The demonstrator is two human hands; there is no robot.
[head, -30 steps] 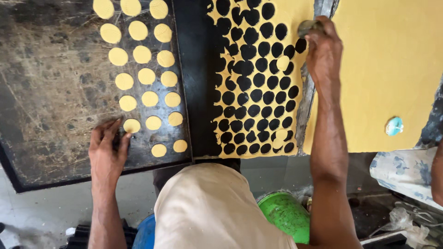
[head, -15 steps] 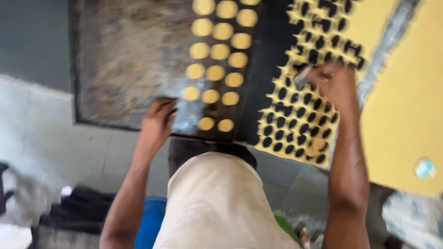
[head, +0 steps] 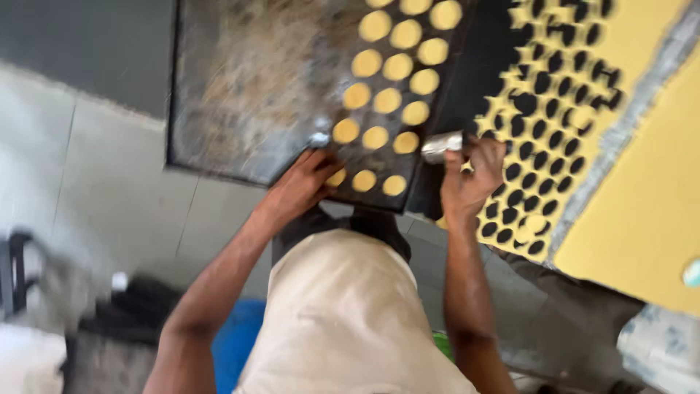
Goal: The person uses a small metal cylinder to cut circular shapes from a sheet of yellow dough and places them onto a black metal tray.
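My right hand (head: 470,175) grips a small silver round cutter (head: 442,146), held over the right edge of the dark baking tray (head: 240,95). My left hand (head: 302,186) rests on the tray's near edge, fingertips touching a yellow dough disc (head: 336,177). Several yellow dough discs (head: 386,95) lie in rows on the tray's right part. To the right lies a yellow dough sheet (head: 554,109) full of round cut-out holes. The picture is blurred.
A second, uncut yellow dough sheet (head: 642,219) lies at the far right past a grey strip (head: 620,131). My beige clothing (head: 343,314) fills the lower middle. Grey floor (head: 95,175) and dark items (head: 138,306) lie at the left.
My right hand has come off the holed dough sheet and moved left to the tray's edge with the cutter. My left hand has shifted right along the tray's near edge. The view has swung.
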